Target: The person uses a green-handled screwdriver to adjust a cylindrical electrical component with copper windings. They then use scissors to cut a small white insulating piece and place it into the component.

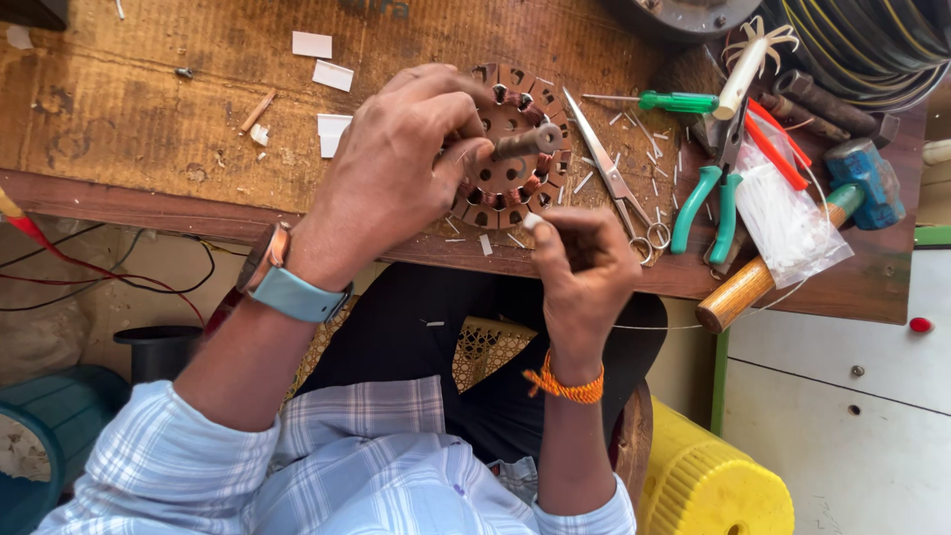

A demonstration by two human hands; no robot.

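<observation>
A round brown stator core (516, 149) with copper windings in its slots and a short shaft at its middle lies on the wooden workbench (149, 119). My left hand (396, 173) grips the core from the left, thumb and fingers around its rim. My right hand (582, 267) is below the core at the bench's front edge, its fingers pinched on a small white insulation strip (532, 221) close to the core's lower rim.
Scissors (614, 178), a green-handled screwdriver (674, 101), green-handled pliers (715, 193), a wooden-handled hammer (792, 248) and a plastic bag of white strips (783, 213) lie to the right. White paper pieces (332, 74) lie to the left. A yellow container (708, 485) stands below.
</observation>
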